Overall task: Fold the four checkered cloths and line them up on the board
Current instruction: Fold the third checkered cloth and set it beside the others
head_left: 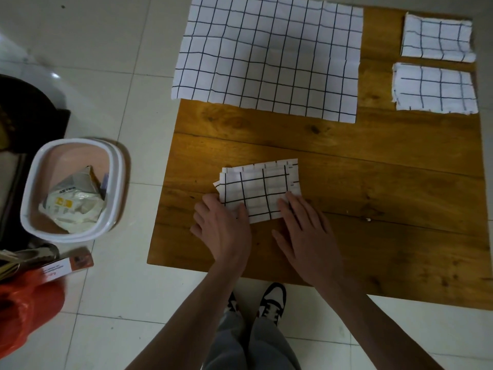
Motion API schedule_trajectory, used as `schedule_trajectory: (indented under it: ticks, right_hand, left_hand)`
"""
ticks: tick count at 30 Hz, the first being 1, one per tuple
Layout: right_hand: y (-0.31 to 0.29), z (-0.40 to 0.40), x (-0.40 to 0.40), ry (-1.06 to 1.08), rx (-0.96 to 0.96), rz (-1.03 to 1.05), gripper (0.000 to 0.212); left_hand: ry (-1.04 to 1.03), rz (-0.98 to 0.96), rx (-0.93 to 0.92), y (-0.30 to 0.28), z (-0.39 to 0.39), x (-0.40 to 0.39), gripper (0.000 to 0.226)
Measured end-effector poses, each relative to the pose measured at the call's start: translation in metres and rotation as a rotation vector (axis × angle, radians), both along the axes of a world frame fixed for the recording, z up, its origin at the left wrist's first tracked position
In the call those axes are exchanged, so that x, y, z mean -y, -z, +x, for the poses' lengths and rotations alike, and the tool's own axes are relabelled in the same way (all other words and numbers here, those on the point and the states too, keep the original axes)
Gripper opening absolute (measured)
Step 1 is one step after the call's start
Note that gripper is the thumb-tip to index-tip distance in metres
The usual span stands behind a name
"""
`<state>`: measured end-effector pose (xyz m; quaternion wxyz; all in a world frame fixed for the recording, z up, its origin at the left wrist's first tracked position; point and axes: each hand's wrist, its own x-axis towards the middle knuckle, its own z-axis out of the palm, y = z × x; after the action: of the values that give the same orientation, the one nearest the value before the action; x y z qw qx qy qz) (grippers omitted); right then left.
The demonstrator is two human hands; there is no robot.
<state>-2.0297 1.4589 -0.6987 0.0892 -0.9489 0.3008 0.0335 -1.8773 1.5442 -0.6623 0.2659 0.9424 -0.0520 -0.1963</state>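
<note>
**Two cloths folded, one under the hands, one still spread**

Left of the wooden board [373, 161], on the tiled floor, stands a white bin [72, 188] with crumpled wrappers inside; nearer the person lie a small carton [66, 265] and an orange plastic bag [26, 311]. An unfolded checkered cloth [266, 57] lies flat on the board's far side, its left edge overhanging. Two folded cloths sit at the board's far right corner, the farther [437, 38] and the nearer [434, 92], just apart. The partly folded cloth [260, 190] lies in the board's near half, its layers uneven. The left hand [222, 225] and right hand [304, 231] press flat on its near corners, fingers straight.
</note>
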Motion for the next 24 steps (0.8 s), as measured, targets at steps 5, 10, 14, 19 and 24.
schedule_trajectory:
  ticks: [5,10,14,19,24]
  right_hand:
    - [-0.005,0.006,-0.002,0.030,0.067,0.017,0.058]
    - [-0.014,0.013,0.001,0.082,0.177,0.084,0.049]
    - [-0.029,0.027,0.014,0.151,0.329,0.257,0.053]
    - [-0.068,0.052,0.048,0.074,0.363,0.402,0.078]
    - [-0.107,0.061,0.084,0.116,0.197,0.687,0.080]
  left_hand:
    - [-0.103,-0.172,-0.122,-0.002,0.005,0.002,0.042]
    - [-0.016,-0.351,-0.183,-0.005,0.013,0.001,0.024]
    - [0.193,-0.484,-0.375,-0.019,0.031,-0.001,0.026]
    - [0.407,-0.474,-0.559,-0.044,0.052,0.007,0.028]
    - [0.523,-0.489,-0.622,-0.076,0.064,0.019,0.035]
